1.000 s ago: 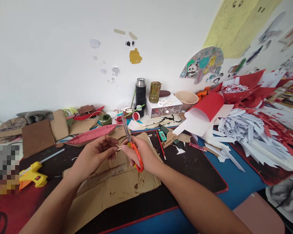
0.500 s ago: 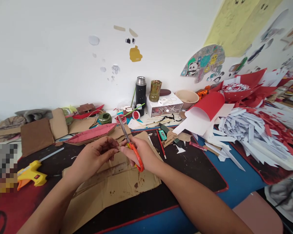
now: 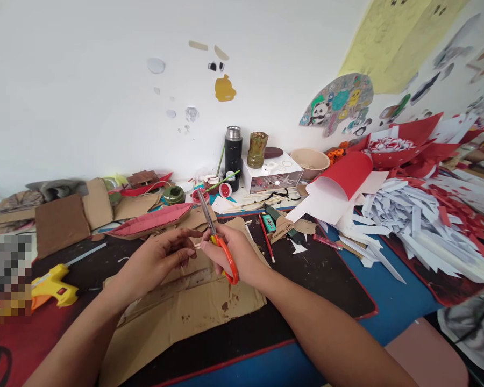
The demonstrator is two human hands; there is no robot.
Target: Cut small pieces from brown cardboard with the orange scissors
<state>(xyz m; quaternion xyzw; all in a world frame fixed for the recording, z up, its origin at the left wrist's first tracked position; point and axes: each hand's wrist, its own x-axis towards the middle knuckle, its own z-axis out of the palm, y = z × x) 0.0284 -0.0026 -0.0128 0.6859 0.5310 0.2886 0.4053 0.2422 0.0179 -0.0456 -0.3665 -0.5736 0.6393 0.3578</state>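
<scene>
My right hand (image 3: 236, 252) is wrapped round the orange handles of a pair of scissors (image 3: 228, 258). Their metal blades point up and away, towards the paint pots. Close by on the left, my left hand (image 3: 167, 258) has its thumb and fingers drawn together in a pinch, the index finger reaching towards the right hand. A small pale sliver shows between the two hands, too small to name. Beneath both hands lie sheets of brown cardboard (image 3: 193, 317) with dark stains. Just beyond the left hand rests a pink boat-shaped piece (image 3: 153, 219) with a cardboard edge.
A yellow glue gun (image 3: 56, 285) lies at the left. Along the wall stand a black flask (image 3: 233, 153), a green paint pot (image 3: 173, 194) and a white box (image 3: 272, 172). A red pencil (image 3: 267, 239) and an eraser (image 3: 269, 223) lie right of centre, with paper strips (image 3: 403, 215) farther right.
The left hand's fingers have shifted slightly, the index finger stretching further towards the right hand. The scissors stay in the right hand, nearly still.
</scene>
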